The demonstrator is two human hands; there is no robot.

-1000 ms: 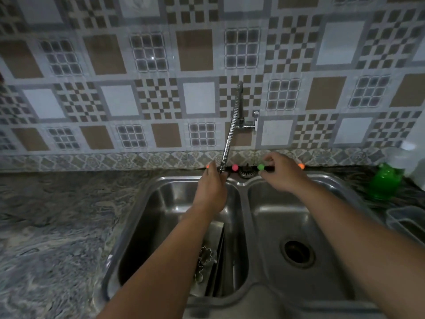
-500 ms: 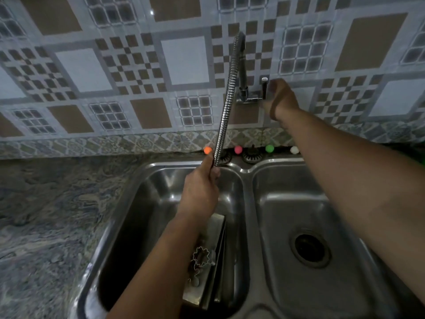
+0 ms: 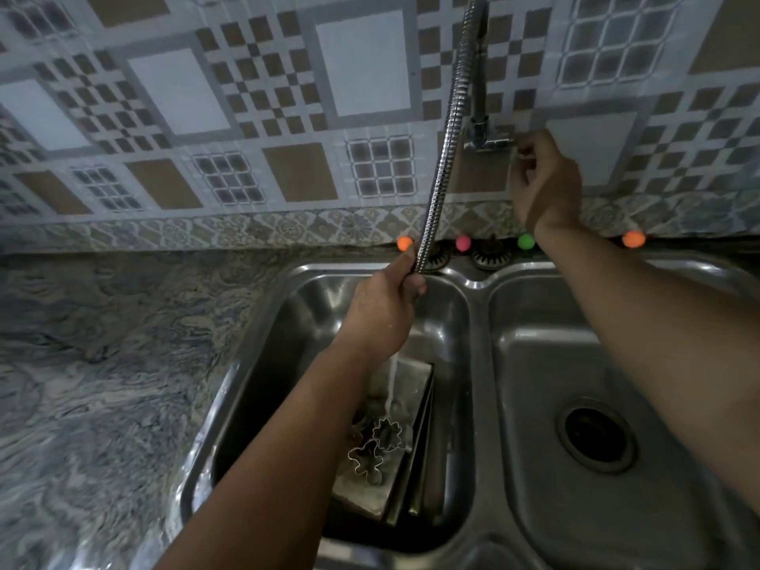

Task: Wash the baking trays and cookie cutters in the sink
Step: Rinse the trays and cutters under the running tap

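Observation:
Metal baking trays (image 3: 405,458) lean stacked in the left basin of a double steel sink (image 3: 479,290). Two cookie cutters (image 3: 376,448) lie on the top tray. My left hand (image 3: 384,312) grips the lower end of the flexible chrome faucet hose (image 3: 442,158) above that basin. A thin stream of water (image 3: 392,384) falls from below my left hand onto the trays. My right hand (image 3: 543,181) holds the tap handle on the wall valve (image 3: 485,137); the handle itself is mostly hidden by my fingers.
The right basin has an open drain (image 3: 596,436). Small coloured balls (image 3: 526,241) and two sink strainers (image 3: 489,253) sit along the back ledge. A marbled stone counter (image 3: 111,364) spreads to the left. A patterned tile wall (image 3: 246,117) rises behind.
My right hand went from the ledge up to the tap handle and now holds it lower down. Water now runs onto the trays. My left hand kept hold of the hose.

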